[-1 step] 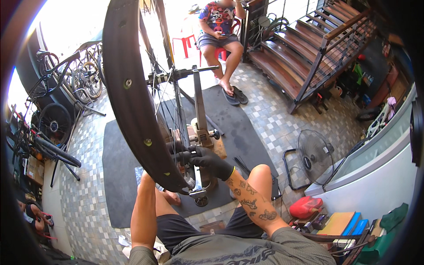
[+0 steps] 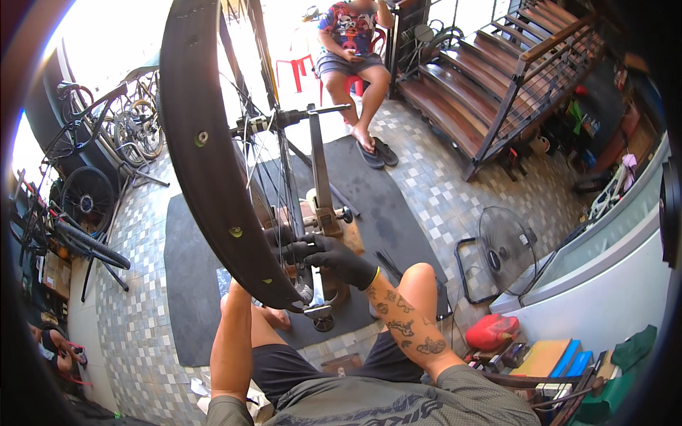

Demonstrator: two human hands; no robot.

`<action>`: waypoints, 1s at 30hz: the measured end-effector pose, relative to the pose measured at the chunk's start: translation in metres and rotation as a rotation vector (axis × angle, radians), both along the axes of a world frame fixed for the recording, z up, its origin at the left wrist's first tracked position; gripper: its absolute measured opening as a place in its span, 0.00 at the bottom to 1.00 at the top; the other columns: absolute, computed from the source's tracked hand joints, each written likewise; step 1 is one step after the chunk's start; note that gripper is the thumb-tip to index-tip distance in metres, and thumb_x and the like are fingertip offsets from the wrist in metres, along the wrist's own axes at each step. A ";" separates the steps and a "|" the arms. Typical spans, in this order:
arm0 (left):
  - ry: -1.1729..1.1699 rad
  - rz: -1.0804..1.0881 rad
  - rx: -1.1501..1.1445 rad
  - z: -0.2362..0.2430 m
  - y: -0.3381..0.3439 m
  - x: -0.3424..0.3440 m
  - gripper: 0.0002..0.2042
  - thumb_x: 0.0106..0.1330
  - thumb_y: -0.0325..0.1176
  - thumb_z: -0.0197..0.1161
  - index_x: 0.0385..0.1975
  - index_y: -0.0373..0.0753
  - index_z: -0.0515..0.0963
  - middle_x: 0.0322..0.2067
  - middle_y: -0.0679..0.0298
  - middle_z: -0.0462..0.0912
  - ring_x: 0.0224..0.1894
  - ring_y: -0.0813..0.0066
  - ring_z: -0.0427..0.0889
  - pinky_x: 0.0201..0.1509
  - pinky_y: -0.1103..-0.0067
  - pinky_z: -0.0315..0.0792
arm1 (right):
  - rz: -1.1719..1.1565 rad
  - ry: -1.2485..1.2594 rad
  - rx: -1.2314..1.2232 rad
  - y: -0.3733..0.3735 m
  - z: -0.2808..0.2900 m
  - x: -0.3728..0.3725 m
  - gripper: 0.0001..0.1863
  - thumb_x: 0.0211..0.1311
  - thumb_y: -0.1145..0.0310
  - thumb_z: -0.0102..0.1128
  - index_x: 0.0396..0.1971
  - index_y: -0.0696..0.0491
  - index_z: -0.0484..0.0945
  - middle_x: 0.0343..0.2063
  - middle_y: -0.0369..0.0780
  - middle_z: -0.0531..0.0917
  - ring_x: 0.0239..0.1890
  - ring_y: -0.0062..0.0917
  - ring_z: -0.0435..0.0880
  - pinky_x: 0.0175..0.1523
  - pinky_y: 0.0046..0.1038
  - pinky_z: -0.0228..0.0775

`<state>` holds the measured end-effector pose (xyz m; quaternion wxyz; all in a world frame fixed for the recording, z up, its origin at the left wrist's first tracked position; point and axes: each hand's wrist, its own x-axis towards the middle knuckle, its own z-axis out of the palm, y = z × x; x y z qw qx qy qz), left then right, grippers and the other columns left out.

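Observation:
A tall bicycle wheel stands upright in a truing stand (image 2: 321,163), its wide dark rim (image 2: 192,106) facing me and its hub (image 2: 259,126) between the stand's arms. Thin spokes run down from the hub to the lower rim. My right hand (image 2: 342,260), in a black glove, is at the lower right side of the rim among the spokes. Its fingers are bent together; what they pinch is too small to make out. My left hand (image 2: 281,237), also black-gloved, reaches behind the rim, which hides most of it. Only some fingers show, close to the right hand's fingertips.
A dark mat (image 2: 195,284) lies under the stand on the tiled floor. A person (image 2: 355,57) sits on a red chair ahead. Wooden stairs (image 2: 469,92) and a floor fan (image 2: 506,248) stand to the right, bicycles (image 2: 85,199) to the left. Boxes (image 2: 543,358) sit near my right elbow.
The rim sits very slightly further left, and its holes are a touch lower. Both hands stay at the same spot on the wheel.

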<state>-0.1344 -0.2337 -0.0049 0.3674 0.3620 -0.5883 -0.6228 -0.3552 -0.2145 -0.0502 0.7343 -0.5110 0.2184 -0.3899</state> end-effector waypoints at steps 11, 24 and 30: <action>-0.647 0.373 -0.388 0.023 0.010 -0.023 0.17 0.65 0.42 0.73 0.32 0.31 0.81 0.22 0.59 0.83 0.25 0.73 0.80 0.31 0.72 0.72 | -0.194 0.044 0.044 0.007 0.011 -0.002 0.17 0.63 0.71 0.70 0.50 0.61 0.83 0.41 0.37 0.88 0.39 0.19 0.87 0.47 0.23 0.79; -0.243 0.071 -0.283 0.006 -0.042 -0.020 0.31 0.72 0.44 0.68 0.68 0.30 0.70 0.63 0.52 0.79 0.65 0.64 0.77 0.69 0.71 0.68 | -0.685 -0.111 0.031 0.020 0.022 0.009 0.15 0.64 0.70 0.71 0.47 0.61 0.83 0.38 0.38 0.88 0.38 0.15 0.85 0.44 0.20 0.78; -0.334 0.061 -0.329 0.002 -0.063 -0.019 0.31 0.70 0.44 0.70 0.66 0.31 0.71 0.62 0.51 0.80 0.65 0.61 0.77 0.70 0.69 0.69 | -0.524 0.065 -0.045 0.046 0.029 0.009 0.14 0.63 0.69 0.71 0.43 0.63 0.86 0.34 0.41 0.90 0.35 0.19 0.88 0.43 0.24 0.79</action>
